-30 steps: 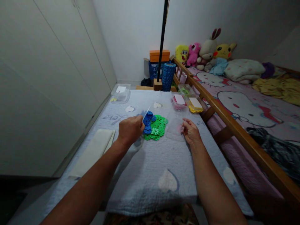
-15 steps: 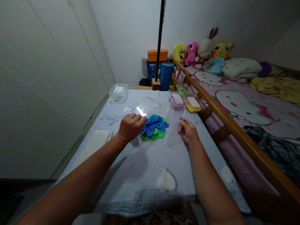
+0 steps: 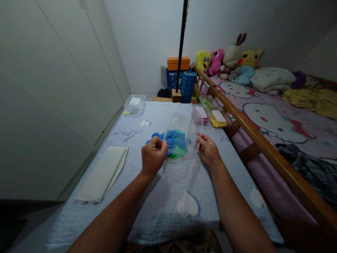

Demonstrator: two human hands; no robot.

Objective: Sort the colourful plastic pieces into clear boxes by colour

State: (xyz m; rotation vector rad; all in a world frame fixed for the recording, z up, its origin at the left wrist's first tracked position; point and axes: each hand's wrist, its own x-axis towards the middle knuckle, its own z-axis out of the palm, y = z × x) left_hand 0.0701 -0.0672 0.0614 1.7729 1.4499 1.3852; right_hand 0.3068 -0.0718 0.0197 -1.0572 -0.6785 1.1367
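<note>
My left hand (image 3: 154,154) is closed on the left edge of a clear plastic box (image 3: 176,121) with a hinged lid. My right hand (image 3: 208,147) pinches the same box at its right side, between thumb and fingers. The box is tilted, its two halves spread apart, above the middle of the table. Behind it lies a pile of blue and green flower-shaped plastic discs (image 3: 156,135). Most of the pile shows only through the clear plastic; a few blue discs stick out past my left hand.
Clear boxes of pink (image 3: 200,115), yellow (image 3: 218,119) and green pieces (image 3: 207,102) stand at the back right. Another clear box (image 3: 135,105) is back left. A folded pale cloth (image 3: 104,174) lies left. The wooden bed rail (image 3: 238,123) runs along the right.
The clear box has swung in front of the disc pile, its halves closer together. My left hand has moved slightly right and down and turned; my right hand has shifted slightly left.
</note>
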